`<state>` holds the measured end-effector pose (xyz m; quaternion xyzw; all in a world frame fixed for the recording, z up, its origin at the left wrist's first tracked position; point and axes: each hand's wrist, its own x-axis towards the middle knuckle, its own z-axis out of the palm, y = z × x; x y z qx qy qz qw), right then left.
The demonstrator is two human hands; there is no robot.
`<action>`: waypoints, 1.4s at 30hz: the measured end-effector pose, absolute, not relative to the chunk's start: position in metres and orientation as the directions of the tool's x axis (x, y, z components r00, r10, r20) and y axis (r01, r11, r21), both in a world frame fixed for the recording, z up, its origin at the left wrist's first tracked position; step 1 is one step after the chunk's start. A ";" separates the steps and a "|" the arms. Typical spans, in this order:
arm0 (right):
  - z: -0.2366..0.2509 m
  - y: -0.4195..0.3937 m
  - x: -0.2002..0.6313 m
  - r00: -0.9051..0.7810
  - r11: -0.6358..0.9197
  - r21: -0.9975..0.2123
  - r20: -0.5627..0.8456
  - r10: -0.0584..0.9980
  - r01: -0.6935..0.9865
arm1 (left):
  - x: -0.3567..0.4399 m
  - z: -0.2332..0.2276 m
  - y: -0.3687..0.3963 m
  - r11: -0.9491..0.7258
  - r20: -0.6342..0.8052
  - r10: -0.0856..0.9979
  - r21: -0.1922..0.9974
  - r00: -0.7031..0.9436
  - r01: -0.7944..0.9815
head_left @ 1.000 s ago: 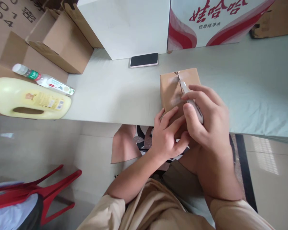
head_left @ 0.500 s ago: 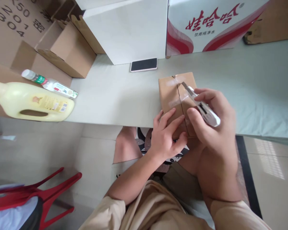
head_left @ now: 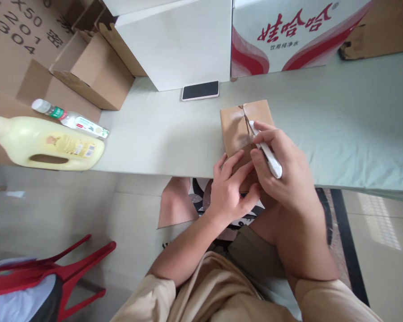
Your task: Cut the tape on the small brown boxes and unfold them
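A small taped cardboard box (head_left: 233, 127) lies at the front edge of the table, its top seam running away from me. My right hand (head_left: 285, 165) is closed around a white utility knife (head_left: 270, 160), whose front end is at the seam. The blade does not show; it is either in the seam or hidden. My left hand (head_left: 230, 190) rests on the near left part of the box with its fingers spread, holding no tool. Along the far part of the seam the tape looks parted.
A phone (head_left: 200, 91) lies beyond the box, before a white box (head_left: 177, 49) and a red-and-white carton (head_left: 255, 49). To the left are a yellow jug (head_left: 23, 138), a clear bottle (head_left: 77, 121) and open cardboard boxes (head_left: 97, 71). A red stool (head_left: 77, 268) stands on the floor.
The knife has moved left and down from above the box onto the seam, and its exposed blade no longer shows. My left hand has stayed on the box.
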<state>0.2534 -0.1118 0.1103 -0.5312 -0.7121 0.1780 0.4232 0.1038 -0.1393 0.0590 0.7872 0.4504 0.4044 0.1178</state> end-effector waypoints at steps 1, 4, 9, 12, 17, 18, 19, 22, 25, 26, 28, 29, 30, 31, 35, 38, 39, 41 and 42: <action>0.110 -0.112 0.252 -0.068 0.367 -0.694 0.418 0.906 0.619 | 0.104 0.059 -0.139 -0.561 0.523 0.809 0.551 0.268 0.617; 0.110 -0.112 0.248 -0.073 0.366 -0.663 0.425 0.902 0.653 | 0.104 0.060 -0.139 -0.561 0.518 0.811 0.559 0.271 0.611; 0.111 -0.113 0.247 -0.128 0.407 -0.620 0.443 0.887 0.670 | 0.104 0.062 -0.139 -0.567 0.525 0.806 0.550 0.275 0.613; 0.110 -0.114 0.249 -0.142 0.429 -0.627 0.455 0.879 0.650 | 0.104 0.062 -0.139 -0.572 0.534 0.800 0.538 0.274 0.620; 0.108 -0.111 0.250 -0.139 0.399 -0.616 0.426 0.894 0.679 | 0.105 0.060 -0.138 -0.577 0.547 0.792 0.523 0.271 0.628; 0.107 -0.111 0.250 -0.131 0.392 -0.622 0.422 0.897 0.678 | 0.105 0.060 -0.138 -0.579 0.554 0.788 0.521 0.267 0.628; 0.107 -0.110 0.250 -0.122 0.386 -0.630 0.420 0.899 0.674 | 0.105 0.059 -0.138 -0.581 0.559 0.786 0.520 0.264 0.627; 0.108 -0.109 0.250 -0.126 0.387 -0.654 0.410 0.904 0.650 | 0.104 0.058 -0.138 -0.570 0.538 0.799 0.534 0.269 0.624; 0.109 -0.110 0.251 -0.140 0.391 -0.659 0.401 0.905 0.643 | 0.103 0.057 -0.139 -0.563 0.516 0.811 0.556 0.277 0.611; 0.110 -0.110 0.250 -0.141 0.387 -0.655 0.396 0.907 0.649 | 0.103 0.057 -0.139 -0.562 0.515 0.812 0.561 0.276 0.608; 0.112 -0.111 0.249 -0.139 0.373 -0.648 0.383 0.913 0.664 | 0.103 0.057 -0.138 -0.563 0.521 0.810 0.559 0.270 0.609; 0.112 -0.111 0.249 -0.139 0.368 -0.646 0.378 0.915 0.669 | 0.103 0.057 -0.138 -0.565 0.527 0.807 0.555 0.268 0.610; 0.113 -0.111 0.248 -0.139 0.365 -0.645 0.375 0.917 0.672 | 0.104 0.057 -0.138 -0.567 0.531 0.805 0.553 0.265 0.611; 0.113 -0.111 0.248 -0.139 0.364 -0.645 0.373 0.917 0.672 | 0.104 0.057 -0.138 -0.568 0.534 0.803 0.554 0.263 0.609; 0.111 -0.110 0.248 -0.123 0.376 -0.648 0.402 0.908 0.662 | 0.105 0.059 -0.138 -0.558 0.510 0.816 0.576 0.272 0.597; 0.108 -0.109 0.250 -0.066 0.407 -0.653 0.480 0.875 0.639 | 0.104 0.060 -0.138 -0.542 0.488 0.829 0.576 0.274 0.613; 0.107 -0.109 0.250 -0.036 0.411 -0.658 0.505 0.863 0.631 | 0.104 0.060 -0.139 -0.539 0.488 0.830 0.574 0.271 0.617; 0.107 -0.111 0.250 0.018 0.417 -0.668 0.541 0.841 0.616 | 0.103 0.060 -0.139 -0.542 0.496 0.826 0.570 0.267 0.618; 0.107 -0.111 0.250 0.037 0.425 -0.671 0.558 0.829 0.608 | 0.103 0.060 -0.140 -0.547 0.504 0.822 0.565 0.267 0.618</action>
